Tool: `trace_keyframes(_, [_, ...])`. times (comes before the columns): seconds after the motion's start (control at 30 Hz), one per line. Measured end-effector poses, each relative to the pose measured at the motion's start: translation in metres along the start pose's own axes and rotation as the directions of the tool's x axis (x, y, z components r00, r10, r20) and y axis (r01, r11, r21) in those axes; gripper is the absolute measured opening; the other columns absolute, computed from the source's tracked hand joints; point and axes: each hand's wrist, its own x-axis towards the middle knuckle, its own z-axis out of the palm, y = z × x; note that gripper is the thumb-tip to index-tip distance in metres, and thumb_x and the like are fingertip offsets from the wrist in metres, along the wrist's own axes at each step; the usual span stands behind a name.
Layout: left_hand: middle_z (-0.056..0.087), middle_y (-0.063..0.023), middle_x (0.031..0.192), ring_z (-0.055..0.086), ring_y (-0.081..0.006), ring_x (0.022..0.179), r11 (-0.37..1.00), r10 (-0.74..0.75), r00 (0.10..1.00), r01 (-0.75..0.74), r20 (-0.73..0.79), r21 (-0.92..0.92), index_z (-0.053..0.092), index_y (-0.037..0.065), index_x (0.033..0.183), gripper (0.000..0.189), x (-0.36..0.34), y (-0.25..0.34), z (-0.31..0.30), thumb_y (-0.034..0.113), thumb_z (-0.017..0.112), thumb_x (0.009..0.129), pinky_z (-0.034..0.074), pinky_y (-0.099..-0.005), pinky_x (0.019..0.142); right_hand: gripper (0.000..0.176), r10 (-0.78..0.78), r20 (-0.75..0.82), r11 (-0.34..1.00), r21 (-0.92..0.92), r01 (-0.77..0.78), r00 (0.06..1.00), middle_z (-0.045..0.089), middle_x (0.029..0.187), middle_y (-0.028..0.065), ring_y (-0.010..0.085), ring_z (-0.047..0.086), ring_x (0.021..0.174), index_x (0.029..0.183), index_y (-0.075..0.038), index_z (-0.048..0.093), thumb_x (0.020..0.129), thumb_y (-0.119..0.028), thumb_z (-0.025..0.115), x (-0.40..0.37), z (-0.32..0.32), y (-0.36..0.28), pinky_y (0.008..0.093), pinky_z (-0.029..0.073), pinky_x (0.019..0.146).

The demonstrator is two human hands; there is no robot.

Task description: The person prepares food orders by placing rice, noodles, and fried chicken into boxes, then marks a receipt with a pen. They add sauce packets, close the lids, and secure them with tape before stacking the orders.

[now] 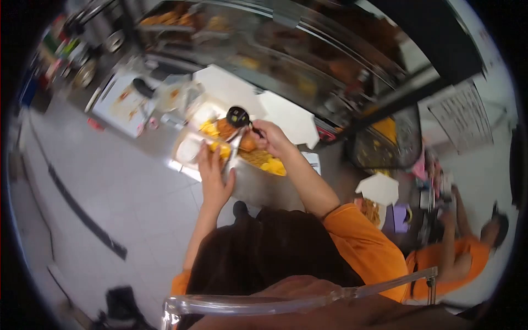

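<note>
My right hand (269, 138) grips the handle of a small black ladle (238, 116), with some pale contents in its bowl. The ladle hangs over open white takeaway boxes (230, 82) on the counter. Beneath it lie brown fried pieces (225, 129), yellow food (209, 128) and a bed of noodle-like food (252, 158). My left hand (213, 173) has its fingers stretched out over the near box, close to a round white item (190, 148) and more yellow food. Whether those fingertips touch the box or the food is blurred.
A stained white cutting board (122, 102) and a crumpled plastic bag (175, 94) lie left of the boxes. Behind stands a glass display case (286, 49) with fried food. To the right are a dark tray (385, 143), another open box (379, 190) and a person in orange (456, 258).
</note>
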Motion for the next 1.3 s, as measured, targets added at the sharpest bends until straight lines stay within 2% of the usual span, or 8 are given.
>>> trace_keyframes(0.13, [0.021,-0.0261,0.143,0.024,-0.0428,0.131,0.996,0.074,0.997,-0.073,0.015,-0.044,0.041,0.001,0.127,0.053,0.001,0.038,0.017,0.005,0.060,0.078,0.026,-0.0472,0.104,0.017,-0.036,0.261,0.944,-0.309,0.119,0.965,0.051,0.068,-0.0004,0.0042,0.043,0.049,0.096,-0.007,0.057,0.093,-0.023,0.051,-0.159,-0.072,-0.040,0.0173,0.032,0.043])
trace_keyframes(0.2, [0.024,-0.0228,0.142,0.028,-0.0396,0.130,0.993,0.110,0.994,-0.108,0.025,-0.052,0.043,0.003,0.125,0.053,-0.006,0.052,0.033,0.003,0.061,0.075,0.025,-0.0458,0.105,0.023,-0.090,-0.072,0.913,-0.404,0.053,0.993,0.060,0.086,0.0003,0.0051,0.056,0.076,0.108,-0.007,0.060,0.087,-0.017,0.061,-0.273,-0.108,-0.067,0.0172,0.049,0.058])
trace_keyframes(0.3, [0.032,-0.0229,0.134,0.031,-0.0386,0.126,0.985,0.151,0.988,-0.148,0.025,-0.087,0.047,0.000,0.115,0.040,-0.029,0.061,0.058,-0.001,0.057,0.076,0.030,-0.0436,0.102,0.021,-0.656,-0.272,0.751,-0.333,0.571,0.704,0.057,0.075,0.0039,0.0068,0.039,0.044,0.104,0.000,0.059,0.083,-0.004,0.056,-0.409,-0.181,-0.077,0.0195,0.032,0.041])
trace_keyframes(0.5, [0.041,-0.0193,0.108,0.038,-0.0342,0.104,0.990,-0.134,0.983,0.139,-0.124,0.032,0.047,-0.001,0.106,0.033,-0.117,0.052,0.151,0.008,0.059,0.076,0.030,-0.0461,0.093,0.022,-0.564,-0.811,0.824,-0.541,0.166,0.155,0.044,0.057,-0.0033,0.0040,0.033,0.040,0.093,-0.009,0.056,0.092,-0.029,0.047,-0.415,-0.378,-0.160,0.0188,0.022,0.035])
trace_keyframes(0.57, [0.040,-0.0202,0.106,0.037,-0.0346,0.103,0.969,-0.210,0.956,0.232,-0.205,0.087,0.043,-0.003,0.106,0.038,-0.127,0.045,0.185,0.016,0.058,0.078,0.028,-0.0482,0.092,0.030,-0.670,-0.672,0.575,-0.739,-0.351,0.316,0.058,0.068,0.0035,0.0147,0.050,0.049,0.108,-0.005,0.059,0.089,-0.026,0.048,-0.352,-0.499,-0.164,0.0290,0.040,0.044])
trace_keyframes(0.63, [0.041,-0.0233,0.108,0.037,-0.0368,0.103,0.936,-0.233,0.949,0.278,-0.214,0.215,0.042,-0.004,0.106,0.038,-0.127,0.047,0.202,0.021,0.055,0.081,0.029,-0.0493,0.091,0.037,-0.696,-0.316,0.148,-0.942,-0.302,0.645,0.066,0.095,0.0173,0.0296,0.062,0.090,0.118,-0.006,0.057,0.087,-0.025,0.049,-0.264,-0.604,-0.152,0.0370,0.046,0.084])
trace_keyframes(0.8, [0.041,-0.0227,0.115,0.039,-0.0385,0.107,0.865,-0.280,0.952,0.307,-0.126,0.396,0.042,-0.003,0.114,0.041,-0.117,0.063,0.200,0.021,0.055,0.084,0.030,-0.0489,0.093,0.033,-0.525,-0.313,-0.333,-0.780,-0.530,0.792,0.060,0.105,0.0230,0.0344,0.061,0.091,0.116,-0.005,0.057,0.086,-0.018,0.049,-0.169,-0.499,-0.190,0.0381,0.049,0.080])
trace_keyframes(1.3, [0.042,-0.0220,0.119,0.038,-0.0388,0.109,0.805,-0.300,0.952,0.290,-0.066,0.518,0.041,-0.003,0.114,0.041,-0.106,0.069,0.204,0.023,0.052,0.084,0.029,-0.0504,0.092,0.029,-0.290,-0.154,-0.466,-0.839,-0.280,0.944,0.060,0.100,0.0154,0.0232,0.059,0.086,0.113,-0.005,0.057,0.092,-0.021,0.046,-0.126,-0.480,-0.179,0.0331,0.049,0.073])
